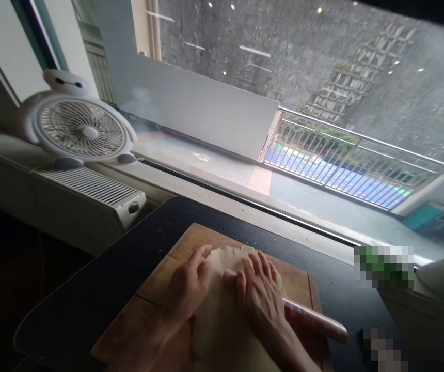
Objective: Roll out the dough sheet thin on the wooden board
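Observation:
A sheet of pale dough (222, 315) with a ragged far edge lies on a wooden board (152, 284). My left hand (189, 284) is at the dough's left edge, thumb and fingers apart, with no tool visible in it. Over the dough, my right hand (263, 289) rests palm down, fingers stretched forward and slightly spread. A rolling pin (317, 320) passes beneath that hand, and its rounded end sticks out to the right past the dough. The palm hides the pin's middle.
The board sits on a black table (90, 294) beside a window sill (202, 199). A white fan (86, 129) stands on a radiator (94, 183) at the left. Blurred-out items (384, 266) are at the right. Outside the glass there is a railing (334, 160).

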Action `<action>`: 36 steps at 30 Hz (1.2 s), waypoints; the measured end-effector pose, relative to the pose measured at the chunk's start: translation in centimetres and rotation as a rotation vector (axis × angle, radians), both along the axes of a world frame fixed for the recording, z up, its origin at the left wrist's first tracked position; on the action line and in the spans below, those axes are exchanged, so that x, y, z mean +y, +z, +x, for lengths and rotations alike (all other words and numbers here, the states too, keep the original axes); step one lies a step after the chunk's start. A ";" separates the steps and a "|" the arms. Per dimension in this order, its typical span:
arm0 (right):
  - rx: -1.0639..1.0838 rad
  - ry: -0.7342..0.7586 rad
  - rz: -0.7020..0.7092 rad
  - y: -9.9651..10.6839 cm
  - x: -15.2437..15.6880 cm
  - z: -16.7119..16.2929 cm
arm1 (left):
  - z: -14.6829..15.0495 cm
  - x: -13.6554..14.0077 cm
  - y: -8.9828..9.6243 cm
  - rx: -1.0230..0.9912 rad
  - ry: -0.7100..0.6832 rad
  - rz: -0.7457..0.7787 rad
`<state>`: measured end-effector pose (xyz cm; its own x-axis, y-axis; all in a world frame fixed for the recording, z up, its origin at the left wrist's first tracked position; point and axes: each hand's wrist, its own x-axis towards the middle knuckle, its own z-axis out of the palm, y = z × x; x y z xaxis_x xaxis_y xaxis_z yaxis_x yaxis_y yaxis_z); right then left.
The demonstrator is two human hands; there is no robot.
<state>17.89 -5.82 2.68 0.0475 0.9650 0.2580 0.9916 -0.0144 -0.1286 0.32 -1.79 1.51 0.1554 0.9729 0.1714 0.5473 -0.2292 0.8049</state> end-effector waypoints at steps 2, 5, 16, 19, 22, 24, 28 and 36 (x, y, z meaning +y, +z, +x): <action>-0.047 0.005 0.038 -0.5 -0.1 -0.1 | 0.0 0.2 -0.2 -0.009 0.003 -0.007; -0.040 -0.093 0.074 -0.1 3.4 1.2 | 0.2 0.7 -0.3 -0.010 -0.015 -0.006; 0.121 -0.011 0.070 -0.8 -3.1 8.0 | -2.8 -3.4 -0.3 0.174 -0.075 -0.133; 0.120 -0.017 0.038 -2.2 -7.7 10.5 | -2.7 -4.0 0.6 0.318 -0.094 -0.058; 0.104 0.040 0.035 -2.5 -9.1 10.2 | -0.5 -2.8 1.9 0.418 -0.015 0.204; 0.080 0.037 0.066 -2.1 -8.6 9.0 | 1.7 -2.0 2.2 0.441 -0.036 0.399; 0.062 -0.013 0.091 -1.3 -7.6 7.8 | 6.1 -1.4 0.8 0.580 -0.240 0.560; 0.032 -0.140 0.101 -1.0 -8.6 10.7 | 12.4 4.3 0.7 0.731 -0.323 0.389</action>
<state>28.57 -14.40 1.70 0.1895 0.9175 0.3497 0.9762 -0.1377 -0.1677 12.77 2.51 2.21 0.6121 0.7562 0.2313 0.7554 -0.6457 0.1120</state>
